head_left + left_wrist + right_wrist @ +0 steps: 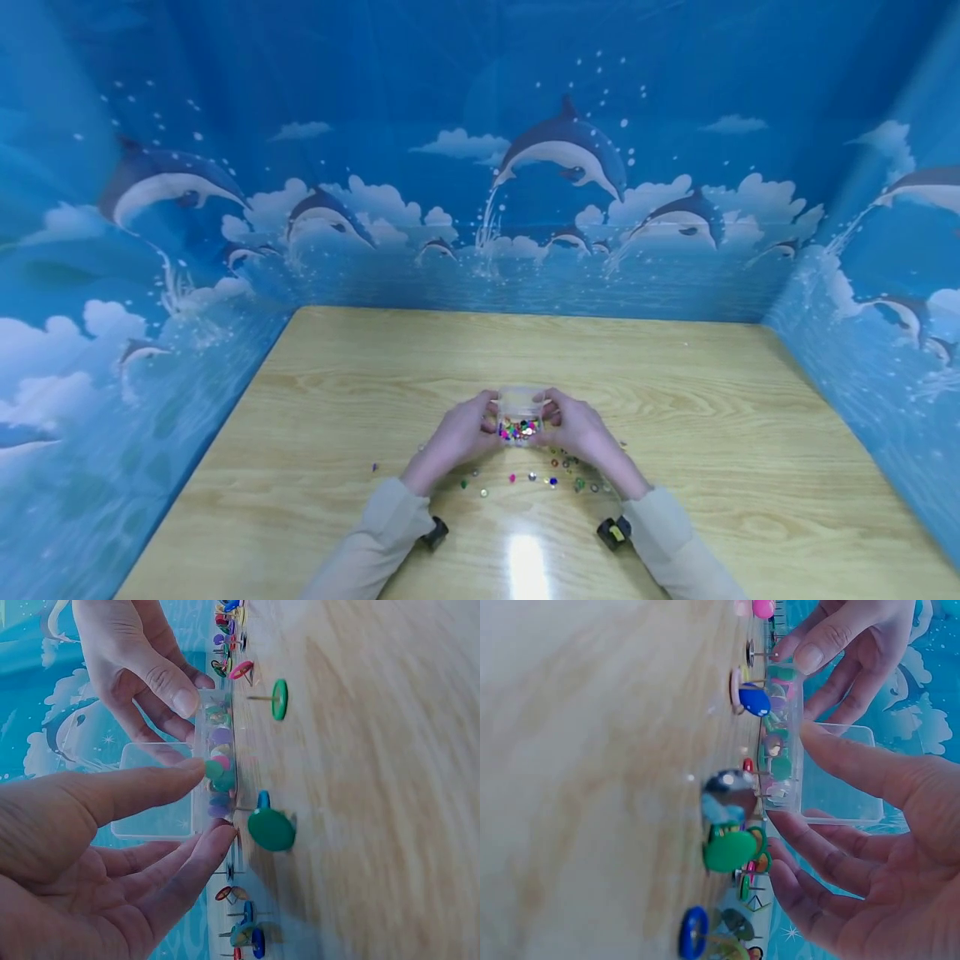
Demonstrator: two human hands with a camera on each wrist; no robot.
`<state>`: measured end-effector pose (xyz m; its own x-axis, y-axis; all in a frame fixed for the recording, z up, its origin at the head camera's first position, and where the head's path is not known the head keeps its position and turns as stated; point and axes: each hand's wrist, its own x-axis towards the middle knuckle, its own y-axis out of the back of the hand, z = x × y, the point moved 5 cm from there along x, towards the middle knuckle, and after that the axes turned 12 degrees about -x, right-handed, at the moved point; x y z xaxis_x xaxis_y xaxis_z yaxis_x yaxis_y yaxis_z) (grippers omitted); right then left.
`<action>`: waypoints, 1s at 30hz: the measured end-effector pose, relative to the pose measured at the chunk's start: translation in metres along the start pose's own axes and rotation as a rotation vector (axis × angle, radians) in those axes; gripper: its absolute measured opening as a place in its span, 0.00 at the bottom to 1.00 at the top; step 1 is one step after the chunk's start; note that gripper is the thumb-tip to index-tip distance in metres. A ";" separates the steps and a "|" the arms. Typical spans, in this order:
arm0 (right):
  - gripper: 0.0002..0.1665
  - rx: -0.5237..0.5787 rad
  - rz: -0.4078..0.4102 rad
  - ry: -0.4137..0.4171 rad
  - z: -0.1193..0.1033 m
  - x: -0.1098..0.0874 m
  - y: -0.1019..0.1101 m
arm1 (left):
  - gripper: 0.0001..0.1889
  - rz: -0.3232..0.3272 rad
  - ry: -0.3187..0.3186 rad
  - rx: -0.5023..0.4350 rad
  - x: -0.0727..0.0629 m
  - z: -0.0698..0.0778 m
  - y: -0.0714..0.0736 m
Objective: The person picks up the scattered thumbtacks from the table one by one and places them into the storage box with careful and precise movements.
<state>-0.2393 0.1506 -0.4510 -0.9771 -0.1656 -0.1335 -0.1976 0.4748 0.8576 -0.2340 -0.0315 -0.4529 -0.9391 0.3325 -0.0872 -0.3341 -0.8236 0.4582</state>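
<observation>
A small clear plastic box (520, 417) of colourful thumbtacks stands at mid-table, its see-through lid (150, 810) swung up at the back. My left hand (465, 429) grips the box's left end, thumb on the front rim and fingers round the side. At the opposite end my right hand (579, 427) holds it the same way, thumb (840, 754) along the rim. Coloured tacks (780, 766) show through the box's wall, lying in its lower part. Both wrist views have the box low on the wood, with the lid upright between the hands.
Loose thumbtacks lie scattered on the wooden table (337, 367) in front of the box, among them a green one (271, 829) and a blue one (754, 700). Some sit under the right forearm. A dolphin-print cloth (420, 275) walls the table's back and sides.
</observation>
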 end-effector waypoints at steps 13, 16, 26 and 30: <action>0.38 -0.012 0.010 0.016 0.001 -0.001 -0.001 | 0.41 0.011 -0.010 0.019 0.000 0.001 -0.003; 0.39 -0.010 0.000 0.029 0.000 -0.001 0.000 | 0.41 0.012 -0.013 0.034 -0.001 0.001 -0.003; 0.27 0.022 0.026 0.121 0.012 -0.003 0.034 | 0.40 0.016 0.003 0.042 0.001 -0.002 -0.004; 0.16 -0.050 0.164 0.124 0.021 -0.007 0.058 | 0.40 0.022 0.006 0.044 0.001 -0.002 -0.004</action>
<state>-0.2460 0.1977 -0.4108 -0.9780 -0.1965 0.0695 -0.0295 0.4608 0.8870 -0.2338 -0.0288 -0.4569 -0.9467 0.3115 -0.0817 -0.3095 -0.8100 0.4982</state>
